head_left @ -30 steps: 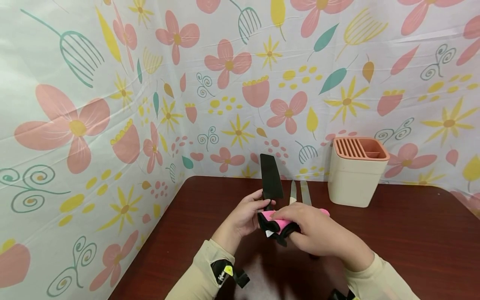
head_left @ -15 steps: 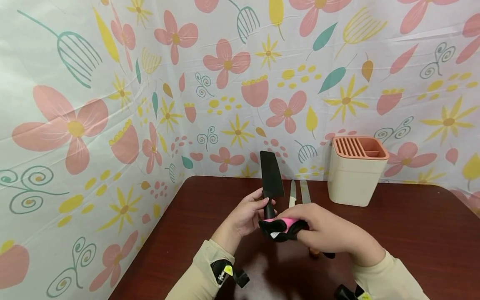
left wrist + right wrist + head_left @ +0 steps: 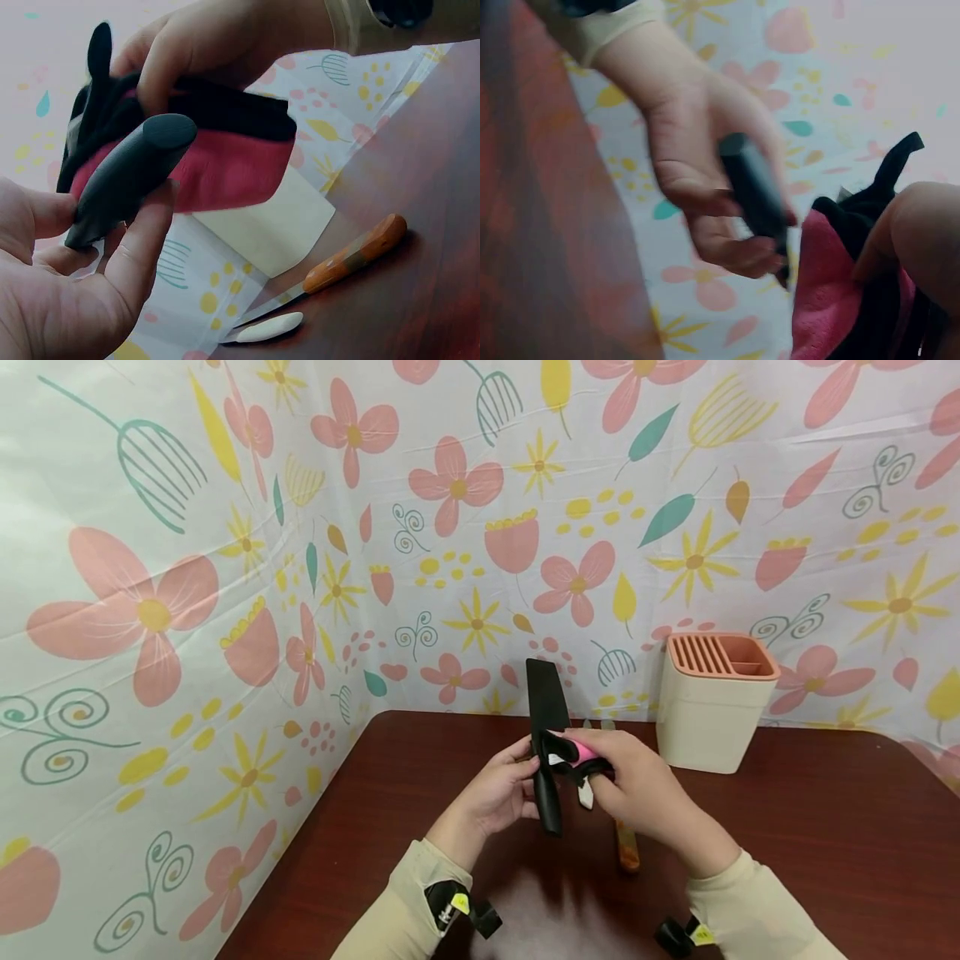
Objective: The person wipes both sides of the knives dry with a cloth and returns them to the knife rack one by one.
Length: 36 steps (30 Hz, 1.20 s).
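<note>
In the head view my left hand (image 3: 495, 789) holds a black cleaver (image 3: 547, 697) where the blade meets the handle. Its blade points up and away from me, and the black handle (image 3: 127, 176) sticks out toward me. My right hand (image 3: 637, 781) grips a pink cloth with black edging (image 3: 583, 753), bunched beside the lower part of the blade. From the left wrist view, the cloth's pink side (image 3: 232, 169) hangs behind the handle, and a black loop stands up from it. Whether the cloth touches the blade, I cannot tell.
On the dark wooden table (image 3: 810, 843) lie a knife with a wooden handle (image 3: 352, 259) and a knife with a white handle (image 3: 270, 328), partly hidden by my right hand. A cream knife holder with an orange slotted top (image 3: 716, 710) stands at the back right, before a flowered sheet.
My right hand has moved the cloth away from me, off the cleaver's handle and up beside the blade. The handle shows in full. My left hand has hardly moved.
</note>
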Tool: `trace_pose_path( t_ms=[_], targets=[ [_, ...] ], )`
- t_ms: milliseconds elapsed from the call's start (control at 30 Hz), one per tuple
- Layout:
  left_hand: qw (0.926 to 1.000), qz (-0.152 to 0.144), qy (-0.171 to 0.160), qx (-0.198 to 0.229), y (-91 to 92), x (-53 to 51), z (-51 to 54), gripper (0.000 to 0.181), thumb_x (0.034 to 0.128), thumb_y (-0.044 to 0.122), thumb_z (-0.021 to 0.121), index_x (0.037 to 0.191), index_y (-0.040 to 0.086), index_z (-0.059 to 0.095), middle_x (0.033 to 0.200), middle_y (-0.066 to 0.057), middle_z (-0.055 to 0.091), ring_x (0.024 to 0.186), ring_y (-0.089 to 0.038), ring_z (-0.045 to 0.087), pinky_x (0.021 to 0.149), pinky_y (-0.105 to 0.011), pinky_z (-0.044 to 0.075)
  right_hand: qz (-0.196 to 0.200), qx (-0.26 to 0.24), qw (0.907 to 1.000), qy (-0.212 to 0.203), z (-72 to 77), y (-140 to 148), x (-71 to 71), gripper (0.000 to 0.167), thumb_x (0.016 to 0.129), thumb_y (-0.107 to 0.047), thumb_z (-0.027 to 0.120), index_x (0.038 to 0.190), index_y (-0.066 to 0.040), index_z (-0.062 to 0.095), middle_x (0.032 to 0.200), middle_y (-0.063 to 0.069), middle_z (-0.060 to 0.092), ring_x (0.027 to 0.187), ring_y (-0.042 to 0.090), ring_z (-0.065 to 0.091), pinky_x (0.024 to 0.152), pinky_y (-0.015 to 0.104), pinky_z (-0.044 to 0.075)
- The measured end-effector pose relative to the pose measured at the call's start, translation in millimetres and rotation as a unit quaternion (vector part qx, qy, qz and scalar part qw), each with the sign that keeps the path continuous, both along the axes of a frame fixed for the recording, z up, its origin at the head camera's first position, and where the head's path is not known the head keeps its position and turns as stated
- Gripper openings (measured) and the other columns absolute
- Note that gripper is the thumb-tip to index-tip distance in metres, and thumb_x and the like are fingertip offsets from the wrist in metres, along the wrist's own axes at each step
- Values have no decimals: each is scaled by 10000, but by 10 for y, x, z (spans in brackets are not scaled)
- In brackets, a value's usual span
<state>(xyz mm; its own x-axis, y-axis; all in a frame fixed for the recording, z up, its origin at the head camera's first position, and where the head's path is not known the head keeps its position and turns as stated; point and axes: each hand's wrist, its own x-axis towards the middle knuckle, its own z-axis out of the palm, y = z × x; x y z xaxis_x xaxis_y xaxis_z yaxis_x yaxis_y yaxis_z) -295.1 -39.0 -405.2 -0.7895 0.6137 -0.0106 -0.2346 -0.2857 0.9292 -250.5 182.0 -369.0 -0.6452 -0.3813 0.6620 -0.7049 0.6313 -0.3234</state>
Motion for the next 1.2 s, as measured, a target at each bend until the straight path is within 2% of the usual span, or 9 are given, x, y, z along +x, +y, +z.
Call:
trace_pose_path(
  t_ms=[100, 200, 433, 800, 1200],
  targets=[
    [10000, -32, 18, 0, 16, 1, -8, 450, 1123, 204, 374, 1568, 265, 408, 1021, 76, 709, 863, -92, 692, 665, -344, 583, -152, 194, 9996, 166, -67, -84, -5, 632, 803, 48, 617, 1393, -174, 652, 1325, 20, 710, 1116, 231, 667, 912, 426, 542],
    [10000, -42, 82, 23, 19, -6, -20, 442, 1125, 204, 362, 1563, 235, 407, 985, 78, 703, 858, -89, 691, 648, -330, 582, -199, 317, 9993, 11, -99, -132, 4, 668, 804, 39, 613, 1433, -187, 620, 1377, 8, 685, 1195, 274, 647, 976, 488, 528],
    [9999, -47, 104, 62, 15, -13, -20, 425, 1118, 218, 384, 1541, 207, 427, 969, 78, 702, 842, -94, 684, 629, -327, 576, -141, 404, 9989, -201, -85, -124, 32, 638, 820, 41, 629, 1425, -158, 626, 1392, 18, 676, 1215, 290, 640, 999, 510, 524],
    [10000, -40, -3, 22, 14, -17, -18, 455, 1119, 191, 361, 1573, 181, 381, 987, 59, 685, 837, -103, 686, 622, -323, 579, -10, 667, 9978, 40, -63, -126, 63, 521, 840, 4, 690, 1355, -78, 673, 1305, 87, 720, 1183, 314, 674, 1000, 525, 533],
    [9991, 360, -113, 186, 26, -30, -29, 427, 1107, 171, 399, 1532, 146, 429, 910, 61, 697, 765, -110, 684, 567, -322, 567, 185, 817, 9962, 222, -13, -166, 138, 546, 809, 12, 665, 1345, -88, 683, 1287, 57, 732, 1133, 248, 707, 964, 468, 564]
  ],
)
